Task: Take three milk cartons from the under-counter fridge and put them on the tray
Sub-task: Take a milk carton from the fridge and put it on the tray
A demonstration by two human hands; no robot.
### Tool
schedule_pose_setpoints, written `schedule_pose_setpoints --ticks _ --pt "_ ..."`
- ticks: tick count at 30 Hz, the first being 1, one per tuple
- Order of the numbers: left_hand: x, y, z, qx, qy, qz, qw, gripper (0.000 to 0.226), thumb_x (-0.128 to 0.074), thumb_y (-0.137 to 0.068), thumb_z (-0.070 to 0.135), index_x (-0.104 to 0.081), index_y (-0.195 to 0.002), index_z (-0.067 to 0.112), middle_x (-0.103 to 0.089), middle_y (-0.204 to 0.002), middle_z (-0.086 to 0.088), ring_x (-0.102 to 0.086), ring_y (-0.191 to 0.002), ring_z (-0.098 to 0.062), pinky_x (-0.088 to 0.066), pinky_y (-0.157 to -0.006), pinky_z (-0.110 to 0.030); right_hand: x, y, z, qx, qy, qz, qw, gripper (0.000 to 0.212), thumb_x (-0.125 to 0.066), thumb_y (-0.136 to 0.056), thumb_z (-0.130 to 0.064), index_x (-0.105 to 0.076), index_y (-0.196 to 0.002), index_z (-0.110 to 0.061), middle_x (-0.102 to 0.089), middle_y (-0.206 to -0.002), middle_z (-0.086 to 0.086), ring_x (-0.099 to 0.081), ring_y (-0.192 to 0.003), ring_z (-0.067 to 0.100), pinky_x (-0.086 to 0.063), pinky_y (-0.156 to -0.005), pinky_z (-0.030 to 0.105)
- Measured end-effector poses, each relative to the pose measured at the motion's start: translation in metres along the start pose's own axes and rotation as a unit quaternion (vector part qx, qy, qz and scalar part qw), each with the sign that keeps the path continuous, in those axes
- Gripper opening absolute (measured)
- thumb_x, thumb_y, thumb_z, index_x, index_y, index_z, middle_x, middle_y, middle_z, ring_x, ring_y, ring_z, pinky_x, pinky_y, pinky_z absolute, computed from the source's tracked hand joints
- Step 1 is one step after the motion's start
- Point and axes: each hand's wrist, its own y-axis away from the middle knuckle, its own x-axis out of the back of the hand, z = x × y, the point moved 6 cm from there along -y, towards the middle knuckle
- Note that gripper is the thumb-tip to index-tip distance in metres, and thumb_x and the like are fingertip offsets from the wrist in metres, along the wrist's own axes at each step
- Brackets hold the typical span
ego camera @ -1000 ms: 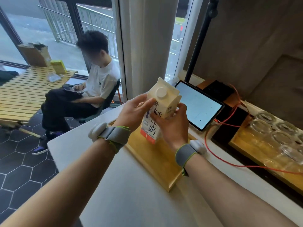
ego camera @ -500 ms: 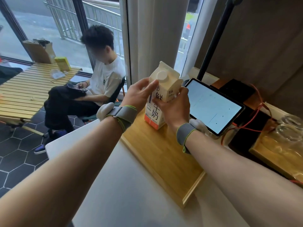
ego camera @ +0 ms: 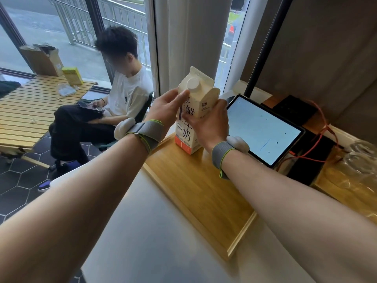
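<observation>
A cream milk carton (ego camera: 201, 94) with a white cap and an orange base stands upright on the far end of a wooden tray (ego camera: 200, 193). My left hand (ego camera: 166, 108) presses against the carton's left side, fingers reaching toward the cap. On the carton's right side my right hand (ego camera: 210, 124) wraps around its middle. The carton's base rests on the tray surface. No other carton is in view, and the fridge is out of sight.
A tablet (ego camera: 263, 129) leans just right of the carton, with red cables (ego camera: 318, 154) behind it. Glasses (ego camera: 359, 160) sit on a second wooden tray at the far right. A seated person (ego camera: 114, 107) and a slatted table (ego camera: 30, 111) are beyond the white counter (ego camera: 146, 242).
Both hands have carried the carton away from me and lowered it, so its base now rests on the tray's far end. My view has shifted closer.
</observation>
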Motion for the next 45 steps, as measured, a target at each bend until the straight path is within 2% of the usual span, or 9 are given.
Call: schedule_pose_setpoints --ticks 11,22,28,31,34,36,38,42,45 --pt "0.004 -0.001 -0.003 0.004 0.006 -0.005 1.0 0.039 -0.056 -0.099 0.029 -0.06 -0.129 0.003 -0.067 -0.124 -0.019 -0.065 -0.116 -0.033 -0.051 -0.102 -0.05 -0.003 0.002 -0.002 0.007 0.016 -0.006 1.0 0.084 -0.085 -0.071 -0.049 -0.036 -0.128 -0.011 -0.054 -0.126 0.01 -0.059 -0.118 0.027 -0.054 -0.095 0.048" --pt "-0.003 0.0 -0.008 -0.002 0.017 -0.004 1.0 0.037 -0.057 -0.099 0.031 -0.061 -0.127 0.008 -0.069 -0.119 -0.007 -0.066 -0.112 -0.023 -0.054 -0.097 -0.038 0.005 0.006 0.001 0.004 0.008 -0.031 0.999 0.086 -0.085 -0.072 -0.048 -0.037 -0.133 -0.01 -0.052 -0.13 0.009 -0.055 -0.123 0.026 -0.053 -0.096 0.044" --pt "-0.007 0.002 -0.008 0.002 0.031 0.023 0.999 0.029 -0.057 -0.099 0.031 -0.063 -0.119 0.011 -0.07 -0.104 -0.001 -0.067 -0.097 -0.015 -0.055 -0.083 -0.028 0.013 0.013 0.013 -0.004 0.0 -0.064 0.998 0.092 -0.083 -0.075 -0.047 -0.032 -0.142 -0.01 -0.046 -0.141 0.012 -0.051 -0.129 0.028 -0.044 -0.09 0.034" --pt "-0.007 0.005 -0.009 -0.001 0.012 0.034 0.999 0.028 -0.058 -0.098 0.037 -0.066 -0.114 0.016 -0.071 -0.111 -0.002 -0.067 -0.101 -0.013 -0.052 -0.086 -0.031 0.019 0.023 0.025 -0.022 0.004 -0.088 0.996 0.093 -0.082 -0.078 -0.044 -0.029 -0.147 -0.011 -0.043 -0.148 0.012 -0.049 -0.133 0.027 -0.046 -0.098 0.036" --pt "-0.008 0.011 -0.013 -0.011 0.002 0.047 0.999 0.016 -0.058 -0.097 0.04 -0.068 -0.103 0.029 -0.072 -0.105 0.008 -0.064 -0.092 0.0 -0.049 -0.082 -0.027 0.023 0.037 0.043 -0.044 0.023 -0.116 0.992 0.083 -0.08 -0.08 -0.043 -0.037 -0.145 -0.012 -0.049 -0.145 0.01 -0.05 -0.133 0.027 -0.045 -0.108 0.044" --pt "-0.007 0.016 -0.017 -0.017 0.012 0.062 0.998 0.011 -0.059 -0.095 0.041 -0.069 -0.094 0.035 -0.073 -0.1 0.012 -0.065 -0.091 0.002 -0.05 -0.085 -0.028 0.027 0.048 0.057 -0.061 0.047 -0.135 0.988 0.075 -0.078 -0.081 -0.045 -0.044 -0.14 -0.014 -0.054 -0.142 0.009 -0.053 -0.13 0.027 -0.046 -0.106 0.047" --pt "-0.005 0.019 -0.023 -0.02 0.002 0.071 0.997 0.02 -0.06 -0.092 0.045 -0.066 -0.09 0.027 -0.073 -0.101 0.008 -0.066 -0.094 -0.004 -0.051 -0.093 -0.034 0.033 0.061 0.072 -0.075 0.073 -0.148 0.983 0.063 -0.073 -0.085 -0.044 -0.05 -0.135 -0.014 -0.058 -0.137 0.008 -0.056 -0.124 0.028 -0.049 -0.103 0.047" --pt "0.005 0.033 -0.046 0.008 -0.029 0.143 0.989 0.032 -0.061 -0.09 0.049 -0.063 -0.102 0.018 -0.065 -0.114 0.0 -0.059 -0.106 -0.011 -0.046 -0.101 -0.042 0.045 0.09 0.105 -0.089 0.114 -0.147 0.978 0.034 -0.064 -0.091 -0.031 -0.06 -0.118 -0.01 -0.065 -0.118 0.009 -0.064 -0.105 0.03 -0.054 -0.087 0.041" --pt "0.005 0.059 -0.071 0.055 -0.05 0.151 0.986 0.053 -0.064 -0.091 0.043 -0.056 -0.132 0.011 -0.061 -0.131 -0.011 -0.058 -0.122 -0.024 -0.049 -0.103 -0.043 0.056 0.114 0.128 -0.095 0.149 -0.135 0.975 0.02 -0.061 -0.09 -0.023 -0.062 -0.105 -0.01 -0.067 -0.108 0.009 -0.063 -0.099 0.03 -0.051 -0.078 0.036"
